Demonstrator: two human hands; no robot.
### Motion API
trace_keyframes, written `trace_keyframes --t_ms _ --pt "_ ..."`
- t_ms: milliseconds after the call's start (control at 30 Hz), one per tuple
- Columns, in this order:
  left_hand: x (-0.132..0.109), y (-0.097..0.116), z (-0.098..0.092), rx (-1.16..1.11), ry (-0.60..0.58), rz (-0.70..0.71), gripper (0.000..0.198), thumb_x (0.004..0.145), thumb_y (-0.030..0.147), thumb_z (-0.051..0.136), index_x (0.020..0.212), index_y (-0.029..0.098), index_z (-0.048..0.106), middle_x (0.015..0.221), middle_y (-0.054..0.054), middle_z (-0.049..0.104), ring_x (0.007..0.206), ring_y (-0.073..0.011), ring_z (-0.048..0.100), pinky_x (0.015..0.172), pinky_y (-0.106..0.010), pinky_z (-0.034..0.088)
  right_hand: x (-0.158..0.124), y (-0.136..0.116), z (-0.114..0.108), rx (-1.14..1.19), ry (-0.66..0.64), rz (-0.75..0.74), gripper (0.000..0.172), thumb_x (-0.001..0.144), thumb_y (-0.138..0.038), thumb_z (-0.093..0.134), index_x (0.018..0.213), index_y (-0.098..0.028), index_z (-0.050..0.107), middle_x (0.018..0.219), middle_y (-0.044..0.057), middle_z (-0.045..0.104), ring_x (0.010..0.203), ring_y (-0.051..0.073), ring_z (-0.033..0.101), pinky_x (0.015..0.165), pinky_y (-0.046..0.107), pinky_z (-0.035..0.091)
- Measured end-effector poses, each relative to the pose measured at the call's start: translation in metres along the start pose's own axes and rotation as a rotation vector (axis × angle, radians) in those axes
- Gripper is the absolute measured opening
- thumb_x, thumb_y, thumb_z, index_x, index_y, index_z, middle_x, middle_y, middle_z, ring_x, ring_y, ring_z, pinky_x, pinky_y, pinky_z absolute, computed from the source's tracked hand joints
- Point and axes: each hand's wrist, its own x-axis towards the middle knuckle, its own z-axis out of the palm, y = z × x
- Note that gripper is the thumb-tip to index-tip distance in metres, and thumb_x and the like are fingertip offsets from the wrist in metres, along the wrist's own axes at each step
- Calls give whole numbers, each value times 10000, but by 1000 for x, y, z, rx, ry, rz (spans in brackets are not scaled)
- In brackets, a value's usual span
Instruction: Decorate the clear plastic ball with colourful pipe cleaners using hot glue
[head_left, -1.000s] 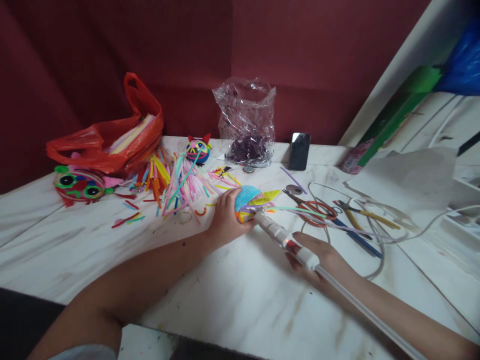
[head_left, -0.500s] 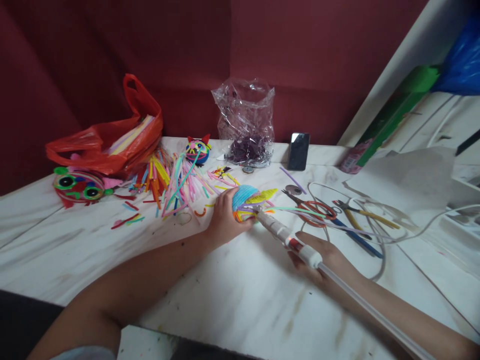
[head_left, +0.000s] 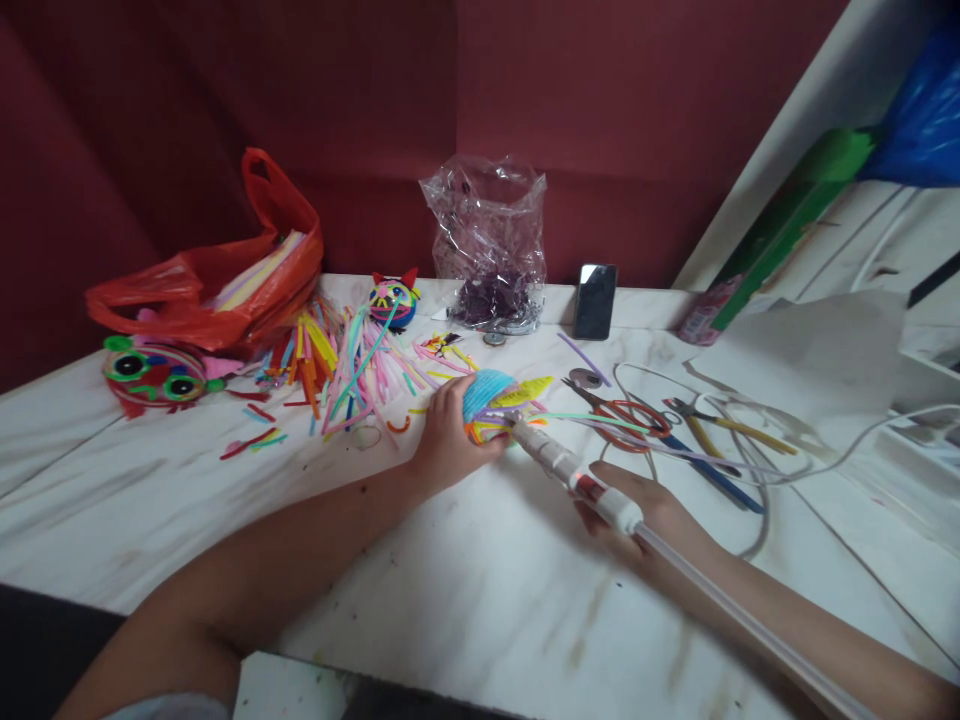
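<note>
My left hand [head_left: 448, 432] is wrapped round a small ball [head_left: 486, 396] covered with coloured pipe cleaners, blue on top with yellow, purple and orange strands on its right side. In my right hand [head_left: 637, 500] is a white glue gun [head_left: 559, 460], a long clear glue stick [head_left: 739, 605] running out of its back. The gun's nozzle meets the ball's right side; I cannot tell whether glue is coming out. A yellow leaf-shaped piece [head_left: 534, 390] sticks out from the ball just above the nozzle.
Loose pipe cleaners [head_left: 367, 375], a red plastic bag [head_left: 202, 290] and two finished-looking face balls are at the left. Behind stand a clear bag [head_left: 491, 250] and a phone [head_left: 595, 302]. Scissors [head_left: 626, 420], pliers [head_left: 705, 465] and a cable [head_left: 832, 465] lie at the right.
Almost nothing differs. The whole view has shifted very slightly; both hands, the ball and the glue gun keep the same places relative to each other.
</note>
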Motion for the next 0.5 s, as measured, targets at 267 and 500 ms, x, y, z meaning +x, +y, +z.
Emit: trace_keyframes --t_ms 267,500 --pt "-1 1 0 0 -12 22 802 658 363 756 1334 173 368 1277 -160 531 1226 -315 504 1034 -473 425 1 2 4 -38 -1 -33 121 858 -159 445 774 -217 509 672 23 581 575 150 582 522 246 443" --pt "-1 2 -1 8 2 19 797 651 385 762 1319 177 379 1266 -160 540 1214 -318 516 1034 -476 428 0 -1 -1 -18 -25 -24 129 863 -163 450 755 -214 499 668 19 582 565 141 563 506 238 424"
